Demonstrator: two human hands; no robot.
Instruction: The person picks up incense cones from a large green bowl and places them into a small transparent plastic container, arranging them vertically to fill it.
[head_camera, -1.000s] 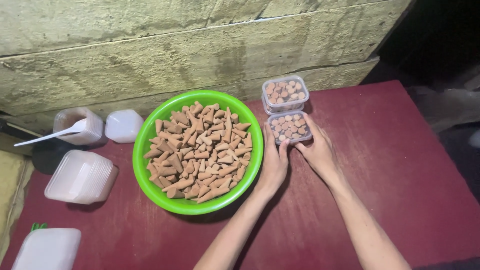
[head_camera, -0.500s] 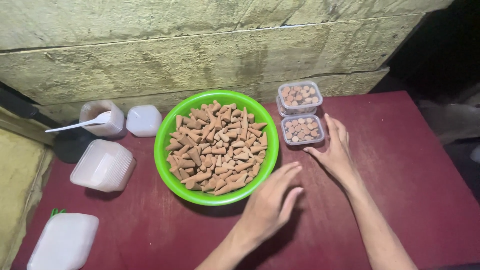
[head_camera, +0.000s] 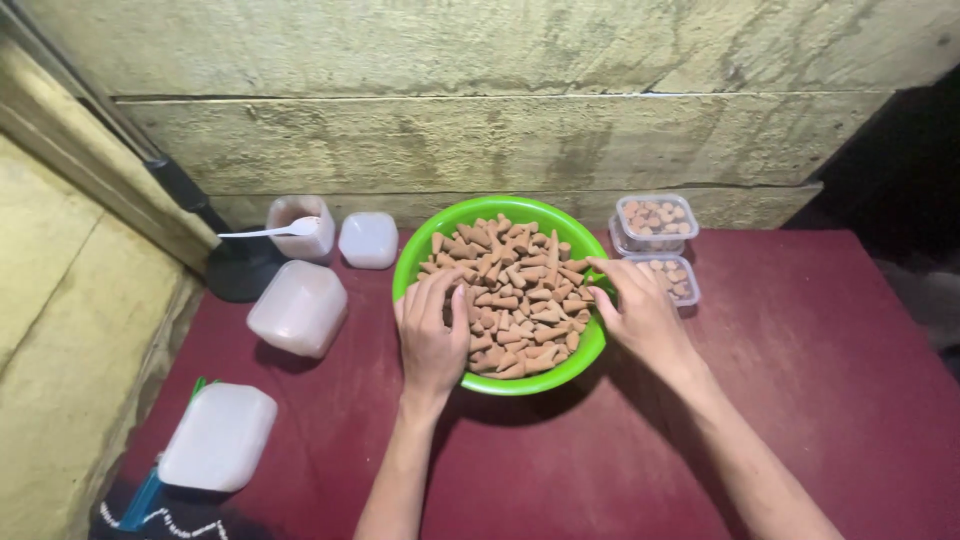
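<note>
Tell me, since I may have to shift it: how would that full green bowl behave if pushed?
The bowl would probably slide, not tip: it looks wide and low. Heaped cones likely make it fairly heavy, and loose top ones might spill if jerked.

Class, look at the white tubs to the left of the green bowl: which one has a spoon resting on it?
The tub with the spoon at the back, by the wall. A white plastic spoon lies across its open top. The small tub beside it and the two nearer ones have none.

Left hand (head_camera: 432, 335) and right hand (head_camera: 640, 312) rest on green bowl (head_camera: 420, 250) of brown cones (head_camera: 510, 295).
</note>
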